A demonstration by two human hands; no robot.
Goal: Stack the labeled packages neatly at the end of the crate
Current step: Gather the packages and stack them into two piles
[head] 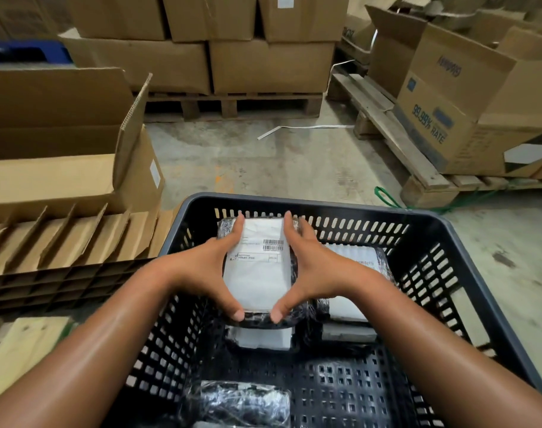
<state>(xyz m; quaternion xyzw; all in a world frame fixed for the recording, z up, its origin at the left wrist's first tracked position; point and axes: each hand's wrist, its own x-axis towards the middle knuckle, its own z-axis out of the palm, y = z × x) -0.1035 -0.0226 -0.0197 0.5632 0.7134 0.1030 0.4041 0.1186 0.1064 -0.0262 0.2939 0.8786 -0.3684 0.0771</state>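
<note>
Both hands clasped on the top labeled package [258,273] at the far end of the black crate [448,242]: left hand [215,267] along its left edge, right hand [314,267] along its right. More wrapped packages [353,304] underneath and just right; another package [238,403] at the near end. Cardboard dividers [63,242] close on the left, pallets [396,140] with boxes beyond.

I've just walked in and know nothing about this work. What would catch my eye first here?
Two bare hands, the left hand and right hand, clasp a white-labeled package from both sides at the far end of a black plastic crate. It sits on other wrapped packages, with a second stack just to its right. All around stand brown cardboard boxes on wooden pallets.
</note>
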